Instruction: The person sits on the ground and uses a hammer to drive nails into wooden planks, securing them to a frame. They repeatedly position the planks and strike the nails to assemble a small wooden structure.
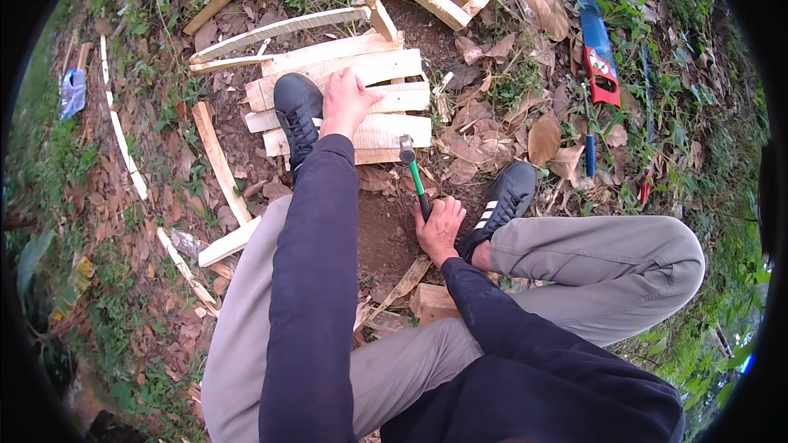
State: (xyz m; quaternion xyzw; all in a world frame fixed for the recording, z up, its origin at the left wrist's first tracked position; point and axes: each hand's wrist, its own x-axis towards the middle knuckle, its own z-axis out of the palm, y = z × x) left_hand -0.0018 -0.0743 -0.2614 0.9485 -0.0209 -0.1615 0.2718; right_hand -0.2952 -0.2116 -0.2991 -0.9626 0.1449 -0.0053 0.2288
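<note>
**Hand on the planks, hammer at the ready**

While a blue scrap point(72, 90) lies at the far left edge of the frame among grass and dry leaves, thin pale wood strips point(123, 143) run down beside it toward the lower left. Right of them, in the upper middle, sits a panel of rough pale planks point(394, 70) on bare soil. A black shoe point(297, 115) stands on the panel's left part, and just beside it the left hand point(349, 102) lies open and flat on the planks, fingers spread toward the upper right, grasping nothing.

Just right of and below that hand, the hammer point(413, 172) stands near the panel's lower right corner. Its metal head is close to the lowest plank; whether it touches the wood cannot be told. Its green shaft slants down to a black grip, which the right hand point(439, 230) clenches at centre frame. The grip is mostly hidden inside the fist.

Further right, a second black shoe with white stripes point(505, 201) rests on the leaves. In the upper right lies a handsaw point(597, 45) with a blue blade cover and red handle, well apart from both hands. Its blade tip is cut off by the dark rim. Both dark sleeves and grey trousers fill the lower frame, hiding the ground beneath.
</note>
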